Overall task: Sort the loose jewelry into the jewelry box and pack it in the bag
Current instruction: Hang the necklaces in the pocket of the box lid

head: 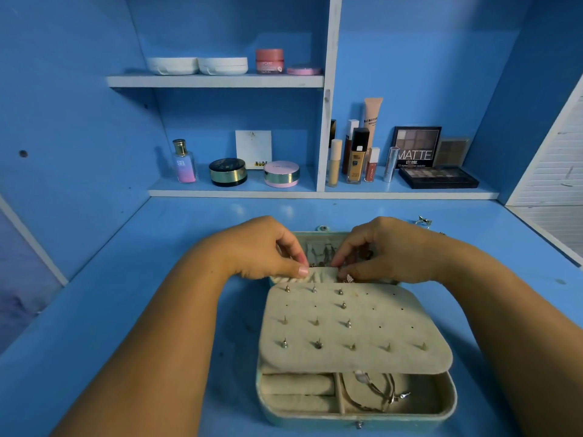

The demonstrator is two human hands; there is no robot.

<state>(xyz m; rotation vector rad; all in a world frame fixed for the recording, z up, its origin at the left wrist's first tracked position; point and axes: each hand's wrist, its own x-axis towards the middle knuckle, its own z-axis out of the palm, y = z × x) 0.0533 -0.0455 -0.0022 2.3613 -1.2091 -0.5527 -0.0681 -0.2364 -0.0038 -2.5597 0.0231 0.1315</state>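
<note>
Since the small sparkly piece (349, 278) is tiny, light and slippery, grip it by the head, fingertips only. Right hand (388, 250) pinches it at its fingertips, just over the lid pocket (318, 274) of the jewelry box (356, 416). Left hand (265, 250) pinches the soft pocket edge, seemingly holding it open. Loose silver piece (423, 221) lies on the desk (157, 310) beyond the right wrist.

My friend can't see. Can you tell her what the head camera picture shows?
Two hands work at the far side of an open jewelry box on a blue desk: the left hand pinches a cloth pocket edge, the right hand a small sparkly piece. Makeup stands on shelves behind.
</note>
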